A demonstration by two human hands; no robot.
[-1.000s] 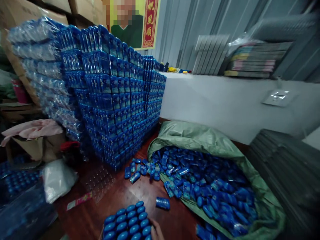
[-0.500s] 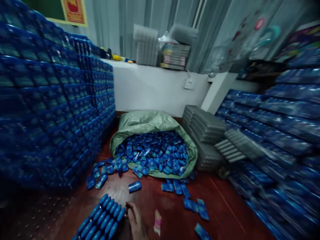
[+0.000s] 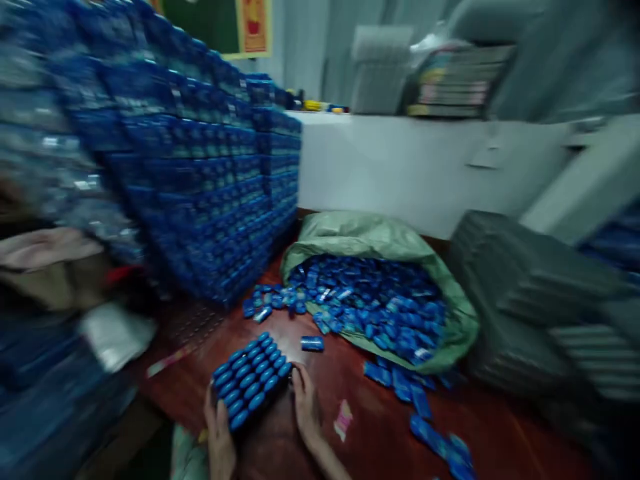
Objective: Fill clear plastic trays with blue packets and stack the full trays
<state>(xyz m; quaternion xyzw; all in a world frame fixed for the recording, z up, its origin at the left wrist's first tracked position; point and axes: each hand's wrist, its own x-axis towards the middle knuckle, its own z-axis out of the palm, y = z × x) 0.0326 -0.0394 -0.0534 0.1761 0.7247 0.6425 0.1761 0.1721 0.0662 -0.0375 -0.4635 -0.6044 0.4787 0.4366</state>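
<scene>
A block of small, rounded blue packets (image 3: 253,377) stands in neat rows on the red-brown surface. What holds the rows together underneath is too dark to make out. My left hand (image 3: 219,430) grips its near left end, thumb against the side. At the opposite end, the bent fingers of my right hand (image 3: 305,403) press on its right corner. One loose blue packet (image 3: 313,343) lies just beyond the block. A pink and white wrapper (image 3: 343,420) rests to the right of my right hand.
A green sack (image 3: 373,223) lies open ahead, full of blue packets, with more spilled around its mouth. Stacked blue packs (image 3: 200,167) form a tall wall on the left. Grey trays (image 3: 530,267) are piled at the right. Cloth and plastic (image 3: 117,337) lie at far left.
My view has turned left, so the sack and trays shift right in the picture. My left hand has come into view at the block's left end. The whole block now shows.
</scene>
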